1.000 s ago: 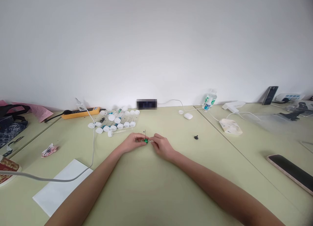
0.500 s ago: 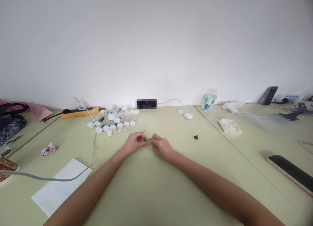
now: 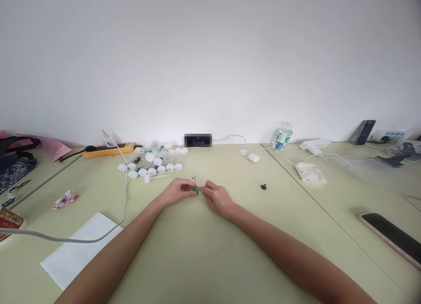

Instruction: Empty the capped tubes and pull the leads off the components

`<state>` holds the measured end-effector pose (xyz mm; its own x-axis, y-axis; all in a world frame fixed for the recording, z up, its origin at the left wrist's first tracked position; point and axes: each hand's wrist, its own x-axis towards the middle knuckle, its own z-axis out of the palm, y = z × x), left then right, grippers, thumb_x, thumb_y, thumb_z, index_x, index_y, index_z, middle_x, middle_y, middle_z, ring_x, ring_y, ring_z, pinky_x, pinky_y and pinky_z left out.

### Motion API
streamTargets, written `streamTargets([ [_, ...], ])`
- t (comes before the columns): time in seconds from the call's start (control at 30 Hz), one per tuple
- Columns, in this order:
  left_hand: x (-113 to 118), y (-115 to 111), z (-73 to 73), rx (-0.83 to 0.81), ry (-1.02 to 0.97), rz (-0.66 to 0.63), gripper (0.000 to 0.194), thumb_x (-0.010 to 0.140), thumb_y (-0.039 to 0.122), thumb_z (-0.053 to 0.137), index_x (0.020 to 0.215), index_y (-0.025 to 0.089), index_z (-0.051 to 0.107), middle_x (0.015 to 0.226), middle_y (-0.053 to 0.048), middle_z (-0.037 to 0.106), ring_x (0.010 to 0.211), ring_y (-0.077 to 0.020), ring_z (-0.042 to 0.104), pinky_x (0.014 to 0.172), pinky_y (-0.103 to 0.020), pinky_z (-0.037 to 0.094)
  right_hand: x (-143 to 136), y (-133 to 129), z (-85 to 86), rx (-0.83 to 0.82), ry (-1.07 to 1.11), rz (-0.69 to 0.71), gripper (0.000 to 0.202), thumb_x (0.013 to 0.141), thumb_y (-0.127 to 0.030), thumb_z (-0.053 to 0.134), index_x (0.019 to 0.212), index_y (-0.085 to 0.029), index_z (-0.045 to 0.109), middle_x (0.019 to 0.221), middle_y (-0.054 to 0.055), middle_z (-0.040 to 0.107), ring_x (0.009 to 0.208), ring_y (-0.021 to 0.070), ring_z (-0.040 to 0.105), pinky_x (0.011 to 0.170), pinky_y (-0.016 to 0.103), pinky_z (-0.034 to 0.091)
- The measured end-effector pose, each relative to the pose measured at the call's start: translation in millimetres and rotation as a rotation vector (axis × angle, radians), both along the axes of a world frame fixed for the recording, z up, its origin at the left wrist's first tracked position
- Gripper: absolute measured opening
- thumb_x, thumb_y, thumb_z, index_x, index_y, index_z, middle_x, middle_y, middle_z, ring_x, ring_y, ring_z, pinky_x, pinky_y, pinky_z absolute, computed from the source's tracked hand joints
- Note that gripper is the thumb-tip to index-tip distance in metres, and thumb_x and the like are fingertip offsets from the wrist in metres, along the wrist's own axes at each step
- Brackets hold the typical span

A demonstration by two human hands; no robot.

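A small green piece with a thin dark wire [image 3: 195,182] rising from it is at the middle of the table. My left hand [image 3: 176,191] pinches the green piece [image 3: 196,190] from the left, thumb and fingers closed on it. From the right, my right hand [image 3: 217,198] meets it with closed fingertips, which seem to grip a thin part at its side, too small to make out. Just beyond lies a clear tube [image 3: 161,177] with a white cap, in front of several other white-capped tubes [image 3: 161,168].
An orange power strip [image 3: 108,150] and a white cable [image 3: 125,194] are at the left, above a white sheet [image 3: 82,251]. To the right are a small black knob-like part [image 3: 263,187], a white case [image 3: 253,158], a bottle [image 3: 283,137] and a phone [image 3: 391,236].
My left hand has shifted slightly left, its fingers straighter around the green piece. The wire stands a little more upright. My right hand has hardly moved.
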<state>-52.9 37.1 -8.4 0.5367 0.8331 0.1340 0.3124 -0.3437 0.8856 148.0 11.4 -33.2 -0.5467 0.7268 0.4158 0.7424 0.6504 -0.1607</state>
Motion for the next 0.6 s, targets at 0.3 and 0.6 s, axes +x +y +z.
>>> streamTargets([
  [0.3, 2.4, 2.6, -7.4, -0.007, -0.031, 0.039, 0.025, 0.067, 0.04, 0.065, 0.076, 0.016, 0.066, 0.068, -0.002, 0.061, 0.064, -0.0132, 0.054, 0.059, -0.024, 0.043, -1.1, 1.7, 1.6, 0.065, -0.045, -0.034, 0.025, 0.088, -0.014, 0.04, 0.102, -0.023, 0.058, 0.079, 0.002, 0.052, 0.057, 0.0096, 0.047, 0.051, 0.022, 0.028],
  [0.6, 5.3, 0.5, -8.3, 0.008, -0.047, 0.073, 0.024, 0.065, 0.039, 0.067, 0.072, 0.016, 0.065, 0.063, 0.0, 0.059, 0.058, -0.0114, 0.052, 0.053, -0.022, 0.041, -1.6, 4.0, 7.6, 0.102, 0.051, -0.063, 0.016, 0.087, -0.017, 0.044, 0.078, -0.017, 0.057, 0.077, 0.003, 0.055, 0.072, 0.0139, 0.048, 0.063, 0.026, 0.031],
])
